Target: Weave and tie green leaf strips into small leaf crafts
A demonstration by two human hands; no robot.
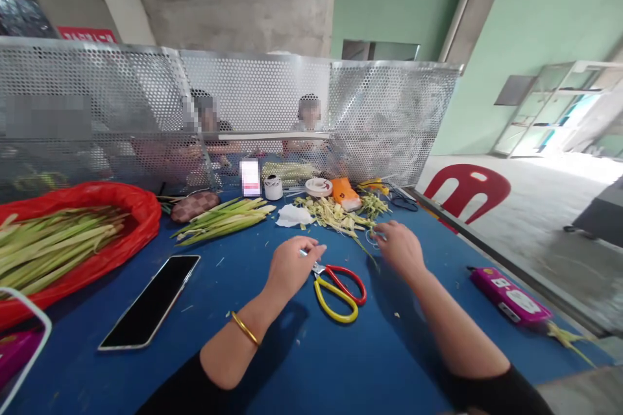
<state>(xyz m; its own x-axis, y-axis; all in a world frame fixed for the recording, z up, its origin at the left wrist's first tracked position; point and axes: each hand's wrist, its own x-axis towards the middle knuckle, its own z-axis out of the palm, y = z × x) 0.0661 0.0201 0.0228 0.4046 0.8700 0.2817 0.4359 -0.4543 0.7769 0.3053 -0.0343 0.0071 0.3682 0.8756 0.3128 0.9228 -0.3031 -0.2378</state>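
Scissors (337, 289) lie on the worktop (209, 311) between the two hands, handles angled toward the person's right. Left hand (291, 266): grip closed round the blade end, probably so the edges stay covered and the handles free. Right hand (400, 248): fingers bunched at a thin thread loop (372, 245); can't tell if pinched or only touched. Trimmings (335, 214) heaped just past those fingers, presumably pushed there for elbow room; loose strands lie near the thread, could snag.

Around: cut stalks (226, 220) bundled, tips roughly aligned, likely for easy pickup. Red bag (146, 201) of more stalks far left, dark phone (150, 301) beside it, purple box (511, 295) right. Mesh screen (384, 117) blocks reach beyond the far edge.
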